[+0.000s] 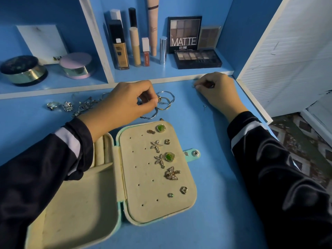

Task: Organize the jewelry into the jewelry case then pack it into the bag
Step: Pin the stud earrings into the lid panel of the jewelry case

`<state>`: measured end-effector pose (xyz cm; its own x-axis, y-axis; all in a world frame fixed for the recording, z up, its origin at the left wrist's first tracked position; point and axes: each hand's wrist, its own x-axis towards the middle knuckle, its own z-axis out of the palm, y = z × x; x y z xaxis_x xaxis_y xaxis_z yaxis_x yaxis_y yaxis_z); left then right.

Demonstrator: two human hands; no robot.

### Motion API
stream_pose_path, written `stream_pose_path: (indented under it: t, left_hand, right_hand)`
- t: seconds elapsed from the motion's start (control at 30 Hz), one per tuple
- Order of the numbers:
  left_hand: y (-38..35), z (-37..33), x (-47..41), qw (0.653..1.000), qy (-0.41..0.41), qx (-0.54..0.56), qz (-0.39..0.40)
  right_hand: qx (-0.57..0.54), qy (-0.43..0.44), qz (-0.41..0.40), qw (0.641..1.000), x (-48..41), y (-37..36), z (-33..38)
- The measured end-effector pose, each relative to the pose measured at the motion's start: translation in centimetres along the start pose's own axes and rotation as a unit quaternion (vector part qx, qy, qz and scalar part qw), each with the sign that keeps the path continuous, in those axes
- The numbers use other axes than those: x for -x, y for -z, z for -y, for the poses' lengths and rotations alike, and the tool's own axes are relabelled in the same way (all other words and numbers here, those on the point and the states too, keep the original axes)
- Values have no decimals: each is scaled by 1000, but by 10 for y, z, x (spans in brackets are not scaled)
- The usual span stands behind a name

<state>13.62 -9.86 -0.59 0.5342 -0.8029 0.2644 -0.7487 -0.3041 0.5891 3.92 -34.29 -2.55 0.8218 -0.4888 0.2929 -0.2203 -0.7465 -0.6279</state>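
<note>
An open cream jewelry case (143,211) with a mint edge lies on the blue table. Its right panel holds several earrings (162,159), some green, some flower-shaped. My left hand (124,103) reaches over the case and pinches a small piece among thin silver and gold hoops (166,101). My right hand (217,90) rests on the table at the back right, its fingers curled and pinching a tiny earring (195,86). A ring (52,105), a silver charm (67,106) and a tangle of chains (84,105) lie to the left. No bag is in view.
A shelf behind the table carries makeup bottles (119,49), eyeshadow palettes (197,59) and two round jars (23,70). The case's snap tab (195,153) sticks out to the right. A small stud (204,106) lies by my right wrist. The table edge drops off at right.
</note>
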Motion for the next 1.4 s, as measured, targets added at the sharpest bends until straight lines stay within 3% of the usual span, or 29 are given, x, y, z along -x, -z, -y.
stream_pose_path:
  t: [1.03,1.4]
  left_hand:
    - [-1,6,1,993,24,116,-3]
    - [6,-1,6,992,27,121,-18]
  right_hand:
    - [22,24,20,999,-1,-1,-2]
    - [-52,-9,7,999,11,5,9]
